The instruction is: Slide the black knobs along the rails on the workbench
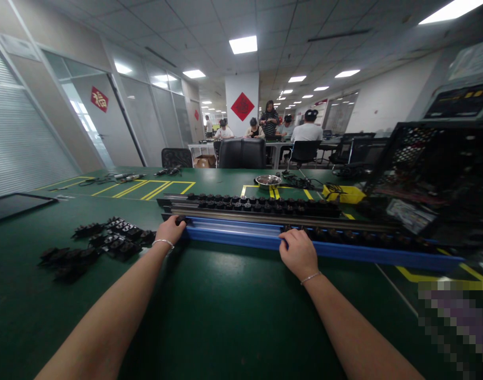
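A long blue rail (241, 236) lies across the green table (209, 311), its right half filled with a row of small black parts (368, 238). My left hand (170, 230) is at the rail's left end, fingers closed around a small black part (181, 220). My right hand (299, 253) rests on the rail's middle, fingers curled over its near edge where the row of black parts begins. Behind it lies a second rail (261, 206) fully lined with black parts.
A heap of loose black parts (102, 241) lies left of my left hand. A black mesh crate (439, 179) stands at right, with a yellow tray (344, 194) and a metal bowl (267, 181) behind. Chairs and several seated people are at far tables.
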`<action>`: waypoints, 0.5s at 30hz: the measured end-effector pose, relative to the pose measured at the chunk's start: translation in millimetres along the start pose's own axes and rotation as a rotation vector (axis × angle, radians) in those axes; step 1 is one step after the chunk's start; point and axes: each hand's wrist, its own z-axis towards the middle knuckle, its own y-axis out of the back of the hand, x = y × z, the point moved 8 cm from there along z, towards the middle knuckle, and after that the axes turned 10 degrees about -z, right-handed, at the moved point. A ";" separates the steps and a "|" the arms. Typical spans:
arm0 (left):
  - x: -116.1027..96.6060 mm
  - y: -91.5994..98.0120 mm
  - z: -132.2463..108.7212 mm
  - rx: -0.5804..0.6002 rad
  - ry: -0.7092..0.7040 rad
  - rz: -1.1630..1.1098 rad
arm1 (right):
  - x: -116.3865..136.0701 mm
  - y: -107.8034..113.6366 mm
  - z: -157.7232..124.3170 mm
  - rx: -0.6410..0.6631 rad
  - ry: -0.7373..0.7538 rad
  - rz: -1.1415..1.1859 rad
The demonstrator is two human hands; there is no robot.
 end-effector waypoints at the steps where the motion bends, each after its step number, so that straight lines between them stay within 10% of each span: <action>1: 0.7 0.0 0.7 0.002 0.002 0.002 | 0.0 0.0 0.0 -0.001 0.001 0.000; 15: 15.6 0.2 12.5 -0.023 0.006 -0.013 | 0.4 0.5 0.6 0.023 -0.011 -0.019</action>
